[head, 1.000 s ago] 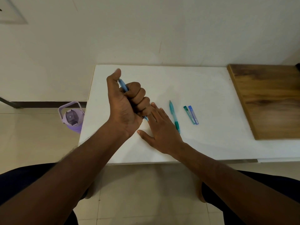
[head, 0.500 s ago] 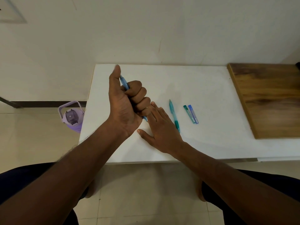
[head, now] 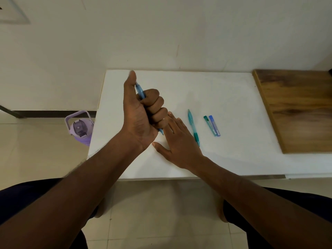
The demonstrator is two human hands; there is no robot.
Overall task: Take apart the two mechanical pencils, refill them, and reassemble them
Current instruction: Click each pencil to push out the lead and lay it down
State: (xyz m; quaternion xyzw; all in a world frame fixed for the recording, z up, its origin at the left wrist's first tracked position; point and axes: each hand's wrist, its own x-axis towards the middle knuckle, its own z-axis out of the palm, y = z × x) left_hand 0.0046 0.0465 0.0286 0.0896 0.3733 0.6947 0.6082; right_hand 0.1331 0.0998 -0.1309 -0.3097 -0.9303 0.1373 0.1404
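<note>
Head view: left hand fists the blue pencil, thumb on its cap; right hand lies flat beside it. Right of that hand, green pencil and lead tubes look untouched, so probably one pencil remains.

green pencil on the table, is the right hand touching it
Apart. The head view shows a strip of white table between the right hand, lying flat, and the green pencil beside it.
</note>
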